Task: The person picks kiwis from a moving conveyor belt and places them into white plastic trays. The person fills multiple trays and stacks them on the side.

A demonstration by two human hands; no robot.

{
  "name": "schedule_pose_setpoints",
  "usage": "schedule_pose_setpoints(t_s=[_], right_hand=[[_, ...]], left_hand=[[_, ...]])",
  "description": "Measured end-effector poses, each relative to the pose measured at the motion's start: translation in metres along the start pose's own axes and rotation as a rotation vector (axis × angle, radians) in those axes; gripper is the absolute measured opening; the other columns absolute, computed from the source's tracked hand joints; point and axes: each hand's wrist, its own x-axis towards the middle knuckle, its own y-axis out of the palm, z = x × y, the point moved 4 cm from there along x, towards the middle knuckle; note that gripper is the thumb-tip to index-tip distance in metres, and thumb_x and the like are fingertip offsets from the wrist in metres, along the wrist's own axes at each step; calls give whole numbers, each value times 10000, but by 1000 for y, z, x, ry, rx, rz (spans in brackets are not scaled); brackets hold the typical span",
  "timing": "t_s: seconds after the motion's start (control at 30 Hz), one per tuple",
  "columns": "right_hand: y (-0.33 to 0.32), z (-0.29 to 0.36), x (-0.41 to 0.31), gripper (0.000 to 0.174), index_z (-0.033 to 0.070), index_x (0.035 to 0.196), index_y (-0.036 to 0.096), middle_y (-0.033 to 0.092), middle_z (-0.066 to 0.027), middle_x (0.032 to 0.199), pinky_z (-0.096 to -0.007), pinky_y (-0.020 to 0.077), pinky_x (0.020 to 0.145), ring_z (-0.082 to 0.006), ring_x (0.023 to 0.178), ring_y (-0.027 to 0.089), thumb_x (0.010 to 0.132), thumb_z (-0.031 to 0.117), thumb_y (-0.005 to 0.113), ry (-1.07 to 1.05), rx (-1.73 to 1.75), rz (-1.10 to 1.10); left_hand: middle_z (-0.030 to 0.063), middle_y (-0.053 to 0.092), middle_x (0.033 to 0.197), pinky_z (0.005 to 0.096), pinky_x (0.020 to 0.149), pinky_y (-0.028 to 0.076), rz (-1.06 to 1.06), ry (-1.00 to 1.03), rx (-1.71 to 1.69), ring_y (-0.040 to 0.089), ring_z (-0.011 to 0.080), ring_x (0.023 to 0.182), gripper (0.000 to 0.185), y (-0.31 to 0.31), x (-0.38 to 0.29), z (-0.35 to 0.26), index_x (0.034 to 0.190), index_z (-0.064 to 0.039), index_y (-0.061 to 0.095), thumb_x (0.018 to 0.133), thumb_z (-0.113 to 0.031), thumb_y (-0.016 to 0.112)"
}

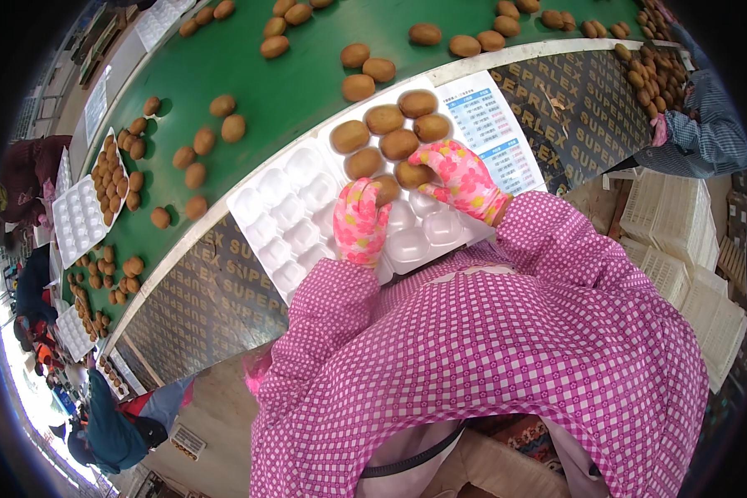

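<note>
Both my hands wear pink floral gloves. My left hand (361,219) grips a kiwifruit (387,189) over the white plastic tray (409,244). My right hand (464,180) is closed around another kiwifruit (413,175) just to the right of it. Several more kiwifruit (399,144) sit in the far cups of this tray, while cups nearer my body hold nothing. A second white moulded tray (299,234), with bare cups, lies against its left side. Part of the fruit at each hand is hidden by the fingers.
A green conveyor belt (299,81) carrying loose kiwifruit (358,88) curves beyond the trays, behind a pale metal edge (224,202). A printed sheet (504,137) lies at the right. Co-workers stand at the left (115,429) and right (703,124). White plastic crates (672,215) are stacked at the right.
</note>
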Motion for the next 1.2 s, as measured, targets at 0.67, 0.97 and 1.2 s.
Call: schedule_pose_setpoints(t_s=[0.67,0.97,1.2], right_hand=[[-5,-30,9,373,117,1254,679,675,-151,1189,-475,535,977,-393,1139,641,914,254,748,-47,-27,49],[-26,-16,17,376,123,1240,676,679,-156,1227,-473,556,937,-373,1141,660,892,229,772,-110,-97,63],[-3,-41,7,538,97,1318,640,650,-161,1306,-476,520,1025,-385,1232,613,822,200,821,10,3,41]], left_hand=[[93,648,1274,500,1007,485,61,-64,46,602,351,1188,590,-9,15,-2,1322,-143,673,761,-183,848],[109,652,1267,519,1013,478,50,-84,131,602,369,1177,565,-5,16,-11,1319,-135,670,779,-174,833],[114,642,1269,531,1004,475,49,-82,134,602,369,1164,551,-4,19,-12,1311,-126,666,787,-173,833]])
